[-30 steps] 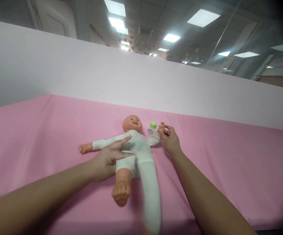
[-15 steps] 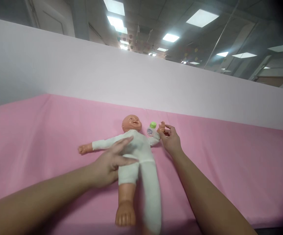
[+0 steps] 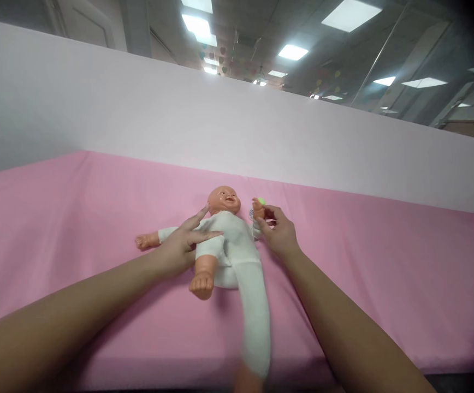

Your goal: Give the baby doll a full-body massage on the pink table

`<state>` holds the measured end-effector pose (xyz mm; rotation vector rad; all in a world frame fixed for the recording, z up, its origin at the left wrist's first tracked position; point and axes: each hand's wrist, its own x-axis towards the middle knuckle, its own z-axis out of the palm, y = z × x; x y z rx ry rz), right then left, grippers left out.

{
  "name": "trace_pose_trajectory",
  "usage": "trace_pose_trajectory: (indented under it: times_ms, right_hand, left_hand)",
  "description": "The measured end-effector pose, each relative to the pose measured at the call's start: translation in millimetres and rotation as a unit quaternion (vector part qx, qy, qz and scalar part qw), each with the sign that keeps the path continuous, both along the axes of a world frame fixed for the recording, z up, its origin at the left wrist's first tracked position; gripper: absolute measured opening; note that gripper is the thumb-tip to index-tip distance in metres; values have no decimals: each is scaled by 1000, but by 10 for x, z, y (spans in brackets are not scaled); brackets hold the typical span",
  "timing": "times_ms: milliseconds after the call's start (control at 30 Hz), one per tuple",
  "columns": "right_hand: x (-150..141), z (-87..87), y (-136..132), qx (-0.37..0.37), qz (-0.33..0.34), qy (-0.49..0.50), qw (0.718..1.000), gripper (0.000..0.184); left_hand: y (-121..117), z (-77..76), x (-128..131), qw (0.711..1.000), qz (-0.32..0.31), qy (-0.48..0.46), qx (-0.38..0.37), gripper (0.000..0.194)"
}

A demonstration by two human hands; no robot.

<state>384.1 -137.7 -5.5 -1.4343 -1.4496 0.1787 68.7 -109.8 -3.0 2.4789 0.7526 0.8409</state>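
A baby doll (image 3: 237, 240) with a bald head and white cloth body lies on its back, head away from me. My left hand (image 3: 179, 245) is around its bent leg at the knee, thumb across the white cloth and index finger stretched toward the head; the other fingers are hidden. The bare foot of that leg hangs toward me. With thumb and fingers, my right hand (image 3: 280, 232) pinches the doll's raised forearm near its small hand. Behind that arm stands a small bottle with a green cap (image 3: 261, 201), mostly covered.
A pink sheet (image 3: 363, 273) covers the padded surface under the doll. At its back edge rises a white wall panel (image 3: 237, 131), with glass above it reflecting ceiling lights. The doll's other leg (image 3: 255, 316) reaches toward the front edge.
The bent leg first came down toward me, then was pushed up toward the doll's belly by my left hand. My right hand has moved the doll's forearm left, in front of the bottle.
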Motion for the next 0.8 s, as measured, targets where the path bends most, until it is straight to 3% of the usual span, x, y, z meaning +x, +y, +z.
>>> trace_pose_trajectory:
  times_ms: [167, 333, 467, 567, 633, 733, 800]
  right_hand:
    - [428, -56, 115, -85, -105, 132, 982, 58]
    - [629, -190, 220, -193, -173, 96, 961, 67]
    - [628, -218, 244, -202, -172, 77, 961, 61]
    - [536, -146, 189, -168, -167, 70, 969, 61]
    - [412, -84, 127, -105, -155, 61, 980, 59]
    - [135, -28, 30, 17, -81, 17, 996, 48]
    - [-75, -28, -16, 61, -29, -24, 997, 40]
  left_hand:
    - [-267, 67, 74, 991, -110, 1, 78, 38]
    - [-535, 62, 123, 974, -189, 81, 94, 45]
    - [-573, 10, 139, 972, -187, 100, 101, 48]
    - [-489, -3, 133, 977, -157, 62, 127, 47]
    - [-387, 0, 120, 980, -128, 26, 150, 46]
    - [-184, 2, 94, 985, -71, -12, 158, 43]
    - [-47, -6, 75, 989, -36, -10, 140, 40]
